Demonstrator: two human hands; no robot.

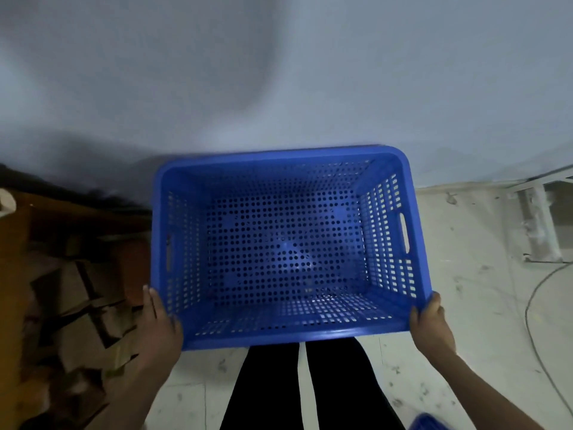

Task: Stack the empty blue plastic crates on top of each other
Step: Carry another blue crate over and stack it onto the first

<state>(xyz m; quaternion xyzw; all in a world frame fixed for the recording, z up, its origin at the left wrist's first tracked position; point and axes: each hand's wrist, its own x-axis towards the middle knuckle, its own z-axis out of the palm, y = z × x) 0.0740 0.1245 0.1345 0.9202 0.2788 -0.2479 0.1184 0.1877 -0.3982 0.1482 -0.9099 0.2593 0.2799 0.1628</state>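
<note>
Both hands, left [161, 324] and right [431, 321], grasp the near corners of the empty crate [288, 243], held above the floor [465, 274]. Keep it level; lower squarely onto another crate.

Second blue crate [429, 423] cut off by bottom edge, only corner showing. Left hand [161, 324] and right hand [429, 321]: fingers hidden behind crate [285, 243] corners; grip under rim not visible. Cardboard pile [77, 305] at left blurred, dark, contents indistinct. White frame [539, 218] cut by right edge. Cable [533, 305] ran off frame.
</note>
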